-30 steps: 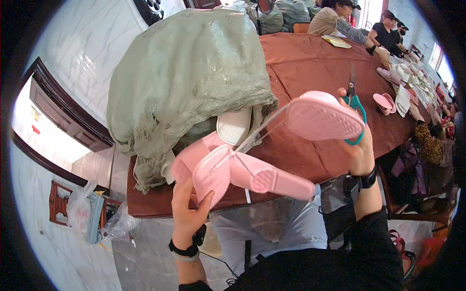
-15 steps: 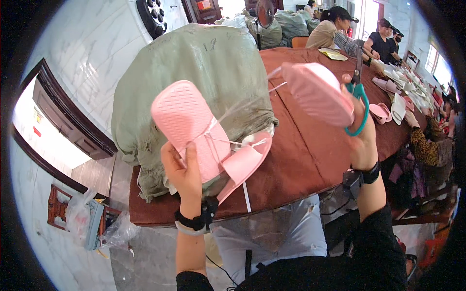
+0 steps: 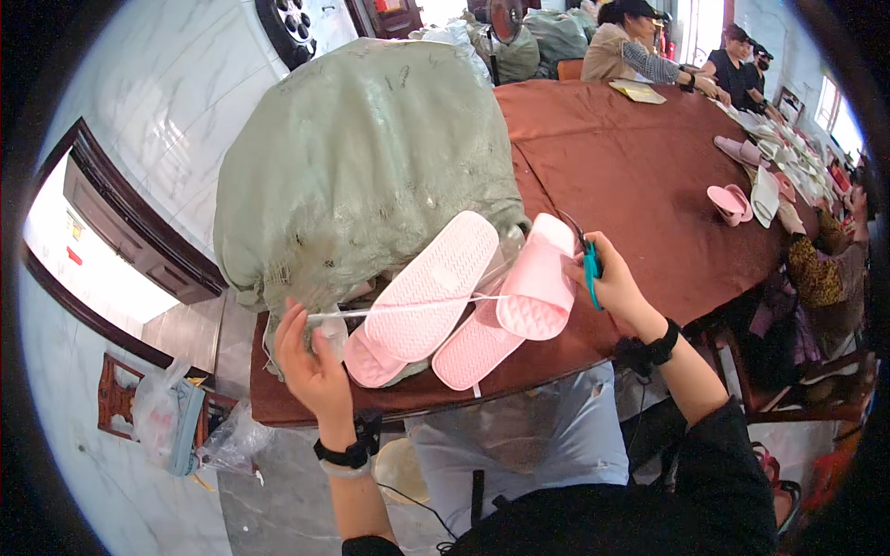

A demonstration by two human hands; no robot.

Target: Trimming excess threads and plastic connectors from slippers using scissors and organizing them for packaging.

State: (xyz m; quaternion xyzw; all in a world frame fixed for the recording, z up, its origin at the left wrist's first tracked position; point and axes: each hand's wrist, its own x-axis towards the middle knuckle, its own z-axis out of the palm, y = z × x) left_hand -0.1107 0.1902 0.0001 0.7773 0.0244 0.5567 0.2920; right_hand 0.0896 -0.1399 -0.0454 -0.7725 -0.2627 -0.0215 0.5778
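Several pink slippers lie at the table's near edge; one [image 3: 436, 287] is sole up over another, and one [image 3: 538, 278] is tilted with its strap showing. A thin white string [image 3: 399, 307] stretches across them to the fingertips of my left hand [image 3: 313, 366], which draws it out to the left. My right hand [image 3: 612, 283] grips scissors with teal handles [image 3: 591, 271], their dark blades pointing up and left beside the tilted slipper. Whether the right fingers also touch that slipper I cannot tell.
A large green woven sack [image 3: 362, 157] stands at the left on the table with brown cloth [image 3: 630, 167]. More slippers [image 3: 731, 204] lie along the right side, where other people work. A yellow sheet [image 3: 637, 91] lies at the far side. Plastic bags [image 3: 158, 408] hang low at left.
The slippers held up in both hands have come down onto the table. My left hand has left the sole for the string; my right hand has moved down and left with the scissors.
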